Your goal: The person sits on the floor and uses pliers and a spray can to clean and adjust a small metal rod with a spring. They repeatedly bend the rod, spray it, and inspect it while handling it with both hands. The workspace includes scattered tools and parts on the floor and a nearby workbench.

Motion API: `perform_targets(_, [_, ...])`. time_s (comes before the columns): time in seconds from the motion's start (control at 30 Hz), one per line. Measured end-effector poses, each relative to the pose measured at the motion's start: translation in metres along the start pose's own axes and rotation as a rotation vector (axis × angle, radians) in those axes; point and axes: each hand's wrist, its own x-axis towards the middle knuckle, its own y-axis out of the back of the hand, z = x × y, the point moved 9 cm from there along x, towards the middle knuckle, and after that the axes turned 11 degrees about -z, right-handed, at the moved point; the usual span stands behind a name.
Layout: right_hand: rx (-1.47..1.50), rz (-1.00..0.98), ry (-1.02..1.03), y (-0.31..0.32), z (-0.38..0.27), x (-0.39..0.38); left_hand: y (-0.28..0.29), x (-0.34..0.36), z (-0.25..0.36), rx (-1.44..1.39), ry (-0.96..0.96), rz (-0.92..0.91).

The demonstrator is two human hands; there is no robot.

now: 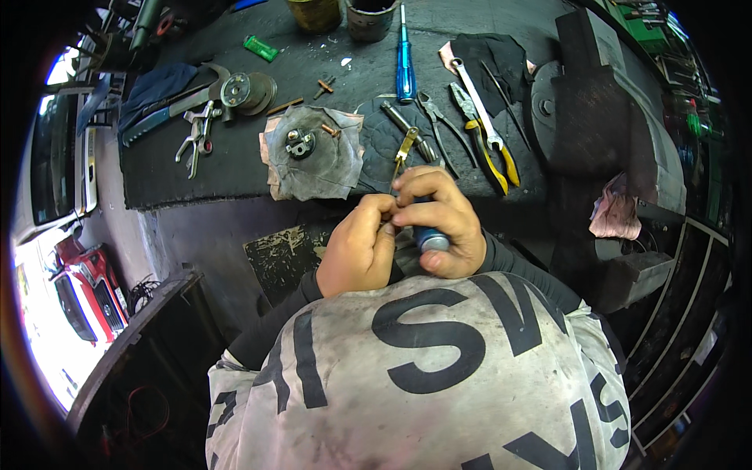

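Observation:
My right hand (pixel 445 215) is curled around a blue cylinder (pixel 430 237) with a pale round end, which looks like a tool handle; its other end is hidden by the fingers. My left hand (pixel 356 247) is closed in a pinch, its fingertips meeting those of the right hand. What the pinch holds is too small to tell. Just beyond the fingertips, a small brass-coloured metal piece (pixel 406 147) with a thin stem shows at the bench edge. To its left, a round dark part with metal terminals (pixel 299 143) and a copper-coloured bolt (pixel 330 131) lie on a grey cloth (pixel 313 178).
On the dark bench (pixel 211 176) lie a blue screwdriver (pixel 404 70), a metal tube (pixel 403 121), grey pliers (pixel 439 125), yellow-handled pliers (pixel 486 153) and a wrench (pixel 474 98). A hammer (pixel 176 106), spool (pixel 247 92) and green lighter (pixel 261 48) lie left. A vise-like block (pixel 591 125) stands right.

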Motion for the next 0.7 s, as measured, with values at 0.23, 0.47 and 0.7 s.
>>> perform_targets(0.23, [-0.235, 0.02, -0.091, -0.001, -0.003, 0.003, -0.012, 0.007, 0.024, 0.341, -0.308, -0.099])
perform_targets(0.47, [-0.295, 0.003, -0.138, 0.019, 0.002, -0.002, -0.007, 0.014, 0.021, 0.296, -0.225, -0.032])
perform_targets(0.7, [-0.848, 0.087, -0.938, 0.11, 0.069, -0.105, -0.004, 0.015, 0.019, 0.335, -0.239, -0.049])
